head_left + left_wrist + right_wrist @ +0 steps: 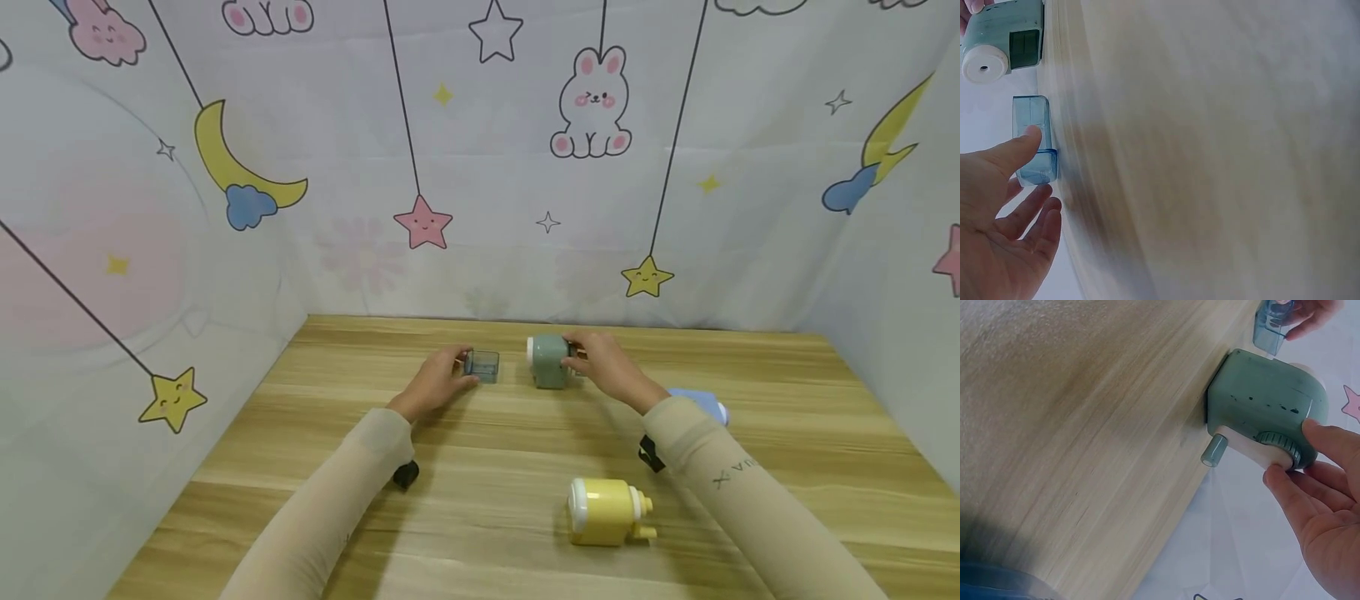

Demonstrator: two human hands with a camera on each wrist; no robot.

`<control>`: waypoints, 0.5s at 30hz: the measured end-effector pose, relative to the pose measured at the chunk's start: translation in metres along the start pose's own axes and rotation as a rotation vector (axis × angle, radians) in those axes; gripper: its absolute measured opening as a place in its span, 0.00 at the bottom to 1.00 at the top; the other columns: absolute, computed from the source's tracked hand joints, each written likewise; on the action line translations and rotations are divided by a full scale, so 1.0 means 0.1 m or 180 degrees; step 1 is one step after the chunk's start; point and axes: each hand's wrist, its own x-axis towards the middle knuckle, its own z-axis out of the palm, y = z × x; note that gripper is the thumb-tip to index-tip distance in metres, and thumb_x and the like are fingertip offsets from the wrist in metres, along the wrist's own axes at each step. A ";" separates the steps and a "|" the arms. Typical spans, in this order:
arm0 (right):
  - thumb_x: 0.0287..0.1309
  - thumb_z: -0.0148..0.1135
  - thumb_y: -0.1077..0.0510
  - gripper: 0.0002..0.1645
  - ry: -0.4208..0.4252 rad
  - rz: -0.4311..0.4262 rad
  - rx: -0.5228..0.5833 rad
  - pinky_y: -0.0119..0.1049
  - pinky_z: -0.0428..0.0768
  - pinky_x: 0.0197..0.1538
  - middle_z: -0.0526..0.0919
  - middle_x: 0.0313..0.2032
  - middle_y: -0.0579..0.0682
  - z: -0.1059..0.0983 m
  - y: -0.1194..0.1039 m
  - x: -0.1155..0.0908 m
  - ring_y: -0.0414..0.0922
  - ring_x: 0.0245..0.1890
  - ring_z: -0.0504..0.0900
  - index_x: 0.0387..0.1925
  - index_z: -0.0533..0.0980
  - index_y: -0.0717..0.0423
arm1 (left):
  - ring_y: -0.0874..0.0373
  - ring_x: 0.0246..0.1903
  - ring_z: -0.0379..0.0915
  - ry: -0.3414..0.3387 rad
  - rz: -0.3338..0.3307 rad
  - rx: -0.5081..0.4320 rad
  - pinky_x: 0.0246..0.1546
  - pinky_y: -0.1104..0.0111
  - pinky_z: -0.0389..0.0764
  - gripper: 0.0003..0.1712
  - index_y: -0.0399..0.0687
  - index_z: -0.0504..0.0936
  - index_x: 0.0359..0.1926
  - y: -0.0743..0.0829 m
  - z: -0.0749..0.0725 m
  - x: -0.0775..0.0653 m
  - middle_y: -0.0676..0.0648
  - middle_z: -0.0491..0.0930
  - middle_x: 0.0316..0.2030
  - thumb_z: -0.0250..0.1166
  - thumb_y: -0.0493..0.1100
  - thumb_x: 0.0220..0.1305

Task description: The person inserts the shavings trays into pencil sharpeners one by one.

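Green crank pencil sharpener (550,363) stands at the table's (487,442) far middle, right hand (611,367) holding its crank side, left hand (433,385) pinching the clear shavings drawer (484,367) just left, best kept level and square to the slot (1025,49).

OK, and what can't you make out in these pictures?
Blue object: head view, partly covered by the right sleeve.
Black object: head view, partly behind the left sleeve.
Dark blue shape: right wrist view, cut off by the corner.
Inside of the clear container: tiny in head view; the left hand covers part in left wrist view.
Sleeve lettering: head view, too small to read surely.
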 end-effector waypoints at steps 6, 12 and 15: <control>0.58 0.59 0.61 0.27 -0.0048 0.0013 0.0046 0.37 0.76 0.44 0.73 0.51 0.62 -0.01 0.01 -0.01 0.52 0.49 0.73 0.57 0.65 0.68 | 0.55 0.44 0.69 0.0016 -0.0012 0.0067 0.46 0.63 0.72 0.34 0.39 0.65 0.60 0.02 0.00 0.01 0.42 0.73 0.48 0.67 0.45 0.55; 0.57 0.59 0.63 0.26 0.0009 -0.0125 -0.0002 0.37 0.76 0.44 0.73 0.50 0.64 -0.01 0.00 -0.02 0.52 0.47 0.74 0.56 0.66 0.70 | 0.55 0.46 0.68 -0.0027 -0.0070 0.0037 0.46 0.61 0.71 0.34 0.40 0.65 0.60 0.06 -0.01 0.00 0.43 0.72 0.49 0.66 0.46 0.55; 0.57 0.59 0.63 0.26 0.0013 -0.0164 -0.0018 0.37 0.76 0.43 0.73 0.50 0.64 0.00 0.00 -0.02 0.52 0.47 0.75 0.56 0.66 0.70 | 0.55 0.46 0.68 -0.0028 -0.0080 0.0013 0.47 0.61 0.71 0.34 0.40 0.65 0.60 0.07 0.00 -0.01 0.43 0.72 0.49 0.67 0.46 0.55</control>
